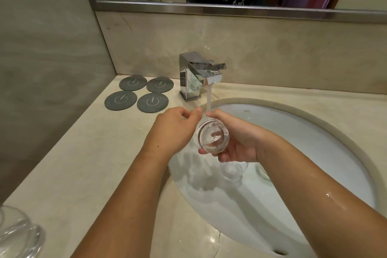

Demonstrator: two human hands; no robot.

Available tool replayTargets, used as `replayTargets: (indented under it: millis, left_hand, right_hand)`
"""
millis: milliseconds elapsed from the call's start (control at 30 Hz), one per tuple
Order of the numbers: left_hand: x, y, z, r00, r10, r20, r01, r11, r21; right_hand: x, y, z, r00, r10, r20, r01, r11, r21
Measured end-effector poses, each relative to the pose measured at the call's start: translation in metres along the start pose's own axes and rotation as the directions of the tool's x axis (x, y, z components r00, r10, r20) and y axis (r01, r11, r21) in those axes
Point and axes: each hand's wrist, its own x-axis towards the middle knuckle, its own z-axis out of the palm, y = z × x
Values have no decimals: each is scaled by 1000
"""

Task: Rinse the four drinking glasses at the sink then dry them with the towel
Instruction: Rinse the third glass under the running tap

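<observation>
Here, our stone counter (83,163) holds a white sink (314,142); grey coasters (120,100) sit by the running tap (201,73); our right hand (240,140) grips a glass (213,138) under the water; our left hand (176,130) pinches it too.

A pale marble tabletop (83,153) is fitted with an oval white basin (303,136). A chrome faucet (194,77) is mounted at the basin's 11 o'clock. Four dark grey round coasters (152,102) are laid flat in a two-by-two group at 10 o'clock, just beside the faucet. A clear glass object (16,232) is seated at 8 o'clock, cut off by the frame edge. Wet patches (211,236) are present at 6 o'clock.
</observation>
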Motion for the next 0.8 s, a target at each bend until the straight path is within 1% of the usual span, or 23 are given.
replayTargets:
  millis: [100, 167, 233, 333, 400, 500, 567, 667, 800]
  left_hand:
    - [0, 0, -3, 1000, 25, 7, -25, 999, 28]
    - [0, 1, -4, 999, 41, 17, -41, 999, 25]
    - [-2, 3, -5, 998, 53, 45, -53, 999, 12]
    - [-8, 6, -4, 988, 89, 130, -90, 996, 3]
    - [-11, 7, -1, 973, 119, 198, -122, 992, 5]
    - [-15, 9, 8, 942, 139, 306, -152, 988, 18]
    - [-18, 12, 16, 923, 149, 356, -175, 984, 40]
    - [-21, 14, 25, 917, 191, 350, -244, 963, 114]
    - [-19, 10, 33, 918, 207, 337, -288, 934, 210]
  right_hand:
    - [-6, 1, 3, 999, -31, -6, 31, 999, -16]
    - [-8, 4, 5, 994, -102, -35, 100, 994, -33]
    - [-13, 9, 6, 975, -202, -97, 196, 978, -69]
    - [-29, 19, 4, 916, -359, -181, 300, 909, -289]
    - [-42, 28, 0, 879, -429, -208, 305, 842, -445]
    - [-61, 42, -8, 844, -489, -220, 248, 720, -648]
    - [-73, 53, -16, 841, -486, -237, 187, 673, -716]
    - [-89, 68, -29, 834, -462, -302, 65, 625, -778]
    - [-94, 78, -44, 828, -418, -374, -80, 572, -816]
